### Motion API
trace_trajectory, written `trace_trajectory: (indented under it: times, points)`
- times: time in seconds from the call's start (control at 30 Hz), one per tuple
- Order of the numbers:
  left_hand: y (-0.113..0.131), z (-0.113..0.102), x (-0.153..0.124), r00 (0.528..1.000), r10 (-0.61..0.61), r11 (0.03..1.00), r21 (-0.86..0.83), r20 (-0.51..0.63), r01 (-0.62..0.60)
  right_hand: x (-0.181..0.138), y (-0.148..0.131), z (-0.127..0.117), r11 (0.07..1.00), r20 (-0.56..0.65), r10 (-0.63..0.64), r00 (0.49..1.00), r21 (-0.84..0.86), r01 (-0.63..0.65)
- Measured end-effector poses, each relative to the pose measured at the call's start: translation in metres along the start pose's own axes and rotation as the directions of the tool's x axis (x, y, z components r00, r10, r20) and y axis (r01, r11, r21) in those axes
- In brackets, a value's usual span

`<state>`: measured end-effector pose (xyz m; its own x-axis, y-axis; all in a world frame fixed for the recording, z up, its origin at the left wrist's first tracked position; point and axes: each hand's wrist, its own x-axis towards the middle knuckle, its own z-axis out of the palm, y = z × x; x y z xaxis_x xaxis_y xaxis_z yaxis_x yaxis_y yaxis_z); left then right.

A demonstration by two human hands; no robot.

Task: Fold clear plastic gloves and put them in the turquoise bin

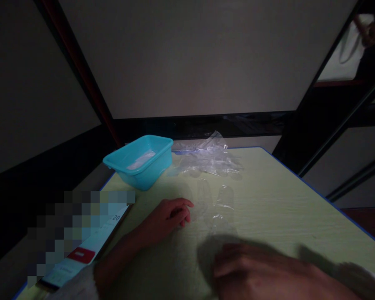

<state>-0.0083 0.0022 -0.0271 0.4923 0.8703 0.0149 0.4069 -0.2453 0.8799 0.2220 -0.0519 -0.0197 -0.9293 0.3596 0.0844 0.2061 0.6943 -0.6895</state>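
My left hand [167,216] rests on the pale green table [284,208], fingers curled with the tips pressed down at the edge of a clear plastic glove [217,204] lying flat there. My right hand [253,271] is low in the foreground, blurred by motion, lying over the near end of that glove; its fingers cannot be made out. A heap of more clear plastic gloves [208,160] lies at the table's far edge.
A turquoise plastic tub [140,164] with something white inside stands at the far left corner. A phone with a lit screen [84,250] lies along the left table edge. Dark frame bars and a grey wall stand behind. The table has a blue rim.
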Motion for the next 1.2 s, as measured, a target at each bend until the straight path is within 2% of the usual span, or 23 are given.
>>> trace_trajectory:
  times: [0.1,0.13,0.27,0.33,0.47,0.57,0.67,0.77,0.9,0.97,1.03,1.1,1.2]
  points:
    - [-0.002,-0.001,0.001,1.000,0.008,1.000,-0.008,0.019,-0.008,0.008,-0.007,-0.015,0.999,0.035,-0.030,0.999,0.032,0.029]
    - [-0.002,-0.002,0.001,1.000,0.009,1.000,-0.011,0.026,-0.009,0.010,-0.008,-0.019,0.998,0.008,-0.015,1.000,0.065,0.014]
    - [-0.002,-0.003,0.002,0.999,0.000,0.998,-0.066,0.035,0.002,0.014,-0.001,-0.033,0.930,-0.076,0.127,0.989,0.355,-0.092]
    - [-0.003,-0.004,0.003,0.999,-0.011,0.993,-0.114,0.041,0.015,0.015,0.008,-0.036,0.831,-0.104,0.180,0.978,0.548,-0.095]
    - [-0.010,-0.005,0.006,0.999,-0.051,0.979,-0.198,0.018,0.054,0.019,0.029,-0.038,0.521,-0.161,0.209,0.965,0.853,0.029]
    - [-0.017,-0.006,0.008,0.998,-0.062,0.956,-0.286,0.028,0.068,0.021,0.041,-0.040,0.333,-0.190,0.279,0.941,0.939,0.090]
    - [-0.017,-0.009,0.008,0.992,-0.002,0.951,-0.305,0.128,0.041,0.024,0.049,-0.043,0.252,-0.220,0.387,0.896,0.959,0.127]
    - [-0.009,-0.010,0.008,0.990,-0.053,0.977,-0.198,0.129,0.078,0.027,0.052,-0.048,0.238,-0.232,0.513,0.826,0.964,0.122]
    - [-0.003,-0.006,0.009,0.990,-0.141,0.974,-0.173,0.025,0.144,0.024,0.049,-0.056,0.255,-0.214,0.615,0.759,0.965,0.065]
    - [-0.004,-0.005,0.011,0.988,-0.156,0.966,-0.209,-0.008,0.151,0.019,0.045,-0.060,0.310,-0.217,0.649,0.729,0.951,0.007]
    - [-0.006,-0.003,0.012,0.985,-0.166,0.960,-0.235,-0.034,0.154,0.013,0.041,-0.061,0.418,-0.234,0.672,0.703,0.903,-0.099]
    - [-0.006,-0.003,0.014,0.983,-0.179,0.954,-0.253,-0.047,0.162,0.008,0.039,-0.061,0.519,-0.226,0.666,0.711,0.825,-0.224]
    - [-0.003,-0.002,0.014,0.981,-0.188,0.951,-0.259,-0.041,0.171,0.005,0.040,-0.057,0.590,-0.194,0.649,0.736,0.738,-0.326]
